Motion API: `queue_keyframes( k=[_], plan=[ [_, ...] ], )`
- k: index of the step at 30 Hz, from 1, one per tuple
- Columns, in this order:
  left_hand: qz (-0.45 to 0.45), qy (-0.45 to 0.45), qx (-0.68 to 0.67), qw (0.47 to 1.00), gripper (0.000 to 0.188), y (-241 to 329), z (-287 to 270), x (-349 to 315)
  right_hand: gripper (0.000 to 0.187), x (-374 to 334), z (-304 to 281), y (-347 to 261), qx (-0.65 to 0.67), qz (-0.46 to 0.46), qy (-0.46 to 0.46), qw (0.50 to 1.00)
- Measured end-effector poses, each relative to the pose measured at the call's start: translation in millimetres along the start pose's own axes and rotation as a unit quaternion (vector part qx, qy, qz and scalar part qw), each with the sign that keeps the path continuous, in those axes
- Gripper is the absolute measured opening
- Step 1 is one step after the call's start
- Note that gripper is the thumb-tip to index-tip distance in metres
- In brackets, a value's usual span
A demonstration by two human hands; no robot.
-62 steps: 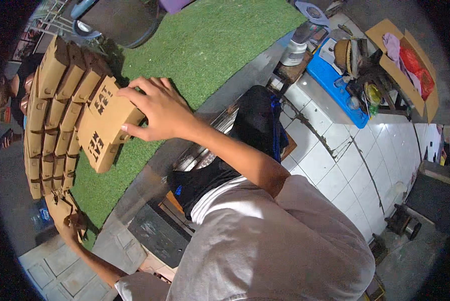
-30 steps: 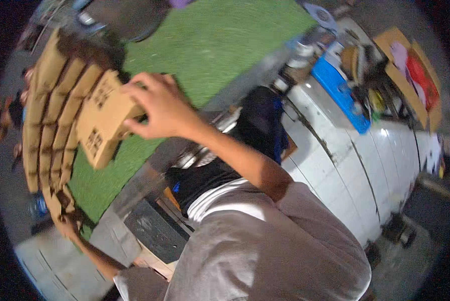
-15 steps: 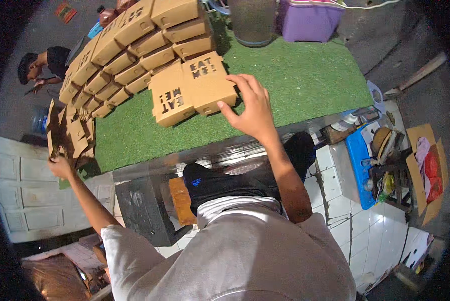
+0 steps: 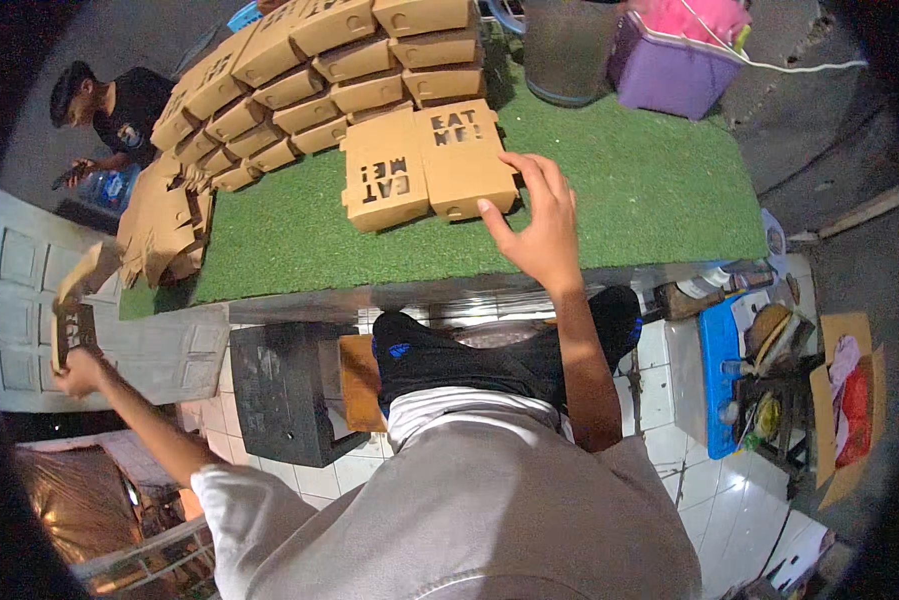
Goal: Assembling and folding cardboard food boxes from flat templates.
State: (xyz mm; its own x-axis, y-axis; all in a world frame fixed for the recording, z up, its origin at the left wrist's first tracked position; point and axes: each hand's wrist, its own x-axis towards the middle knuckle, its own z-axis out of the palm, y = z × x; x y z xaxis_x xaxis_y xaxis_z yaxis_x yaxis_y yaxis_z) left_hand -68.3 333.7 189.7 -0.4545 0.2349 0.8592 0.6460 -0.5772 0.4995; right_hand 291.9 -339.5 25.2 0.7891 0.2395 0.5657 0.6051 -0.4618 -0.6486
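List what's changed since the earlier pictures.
The left hand has taken an unfolded brown cardboard box leftward from the pile of flattened brown cardboard. The camera view has turned. The right hand still touches the closed brown cardboard box on the green artificial turf.

Matt cardboard boxes, rough fibrous green turf, smooth purple plastic tub, glossy white tiles

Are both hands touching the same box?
No: the left hand holds a separate cardboard piece, while the right hand touches a closed box.
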Motion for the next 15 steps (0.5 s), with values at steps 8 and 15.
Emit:
queue_keyframes(
  k=[8,15],
  plan=[
    [0.092,-0.162,-0.060,0.981,0.037,130.2,-203.4,-21.5,0.055,-4.8,-5.4,0.0,-0.003,0.011,-0.012,1.000],
    [0.086,-0.567,-0.264,0.775,0.032,341.9,-262.2,-205.2,0.043,-35.0,-34.3,-15.5,0.177,0.020,0.131,0.975]
  ],
)
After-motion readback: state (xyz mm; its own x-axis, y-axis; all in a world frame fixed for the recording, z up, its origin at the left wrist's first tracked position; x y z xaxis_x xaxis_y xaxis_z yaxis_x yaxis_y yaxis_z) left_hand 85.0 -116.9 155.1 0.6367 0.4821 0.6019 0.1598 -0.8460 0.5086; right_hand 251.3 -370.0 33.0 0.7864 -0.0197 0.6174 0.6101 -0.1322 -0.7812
